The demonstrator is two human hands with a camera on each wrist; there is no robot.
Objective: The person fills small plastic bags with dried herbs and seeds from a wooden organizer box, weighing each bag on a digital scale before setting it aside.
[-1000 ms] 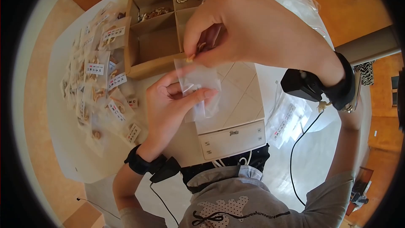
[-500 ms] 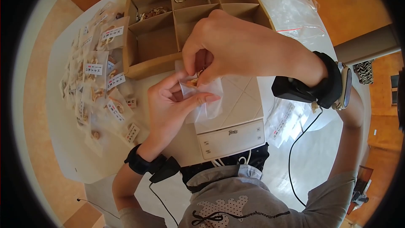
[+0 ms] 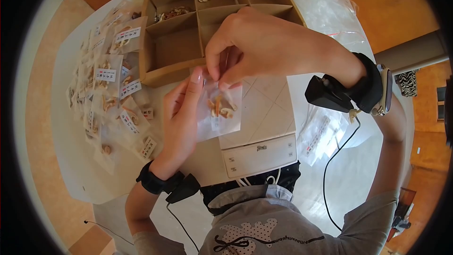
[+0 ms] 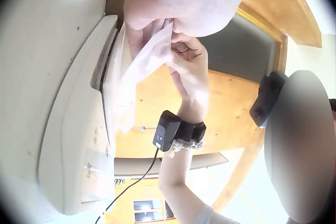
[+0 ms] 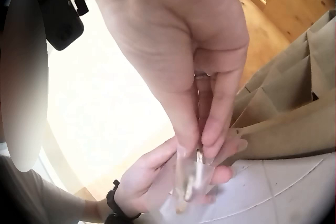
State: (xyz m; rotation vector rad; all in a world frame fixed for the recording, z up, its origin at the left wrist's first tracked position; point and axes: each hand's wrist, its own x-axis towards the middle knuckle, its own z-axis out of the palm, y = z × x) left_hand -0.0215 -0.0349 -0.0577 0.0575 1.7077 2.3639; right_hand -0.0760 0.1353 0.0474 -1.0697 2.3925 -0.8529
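Clear bag finger-pinched by left hand and right hand over white table, orange wood beyond

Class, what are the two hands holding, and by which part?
A clear bag: the left hand grips its upper left side, the right hand pinches its top edge.

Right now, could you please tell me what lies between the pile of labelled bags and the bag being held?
In the head view, the left hand, pinching the held bag, lies there, with some white table between it and the pile.
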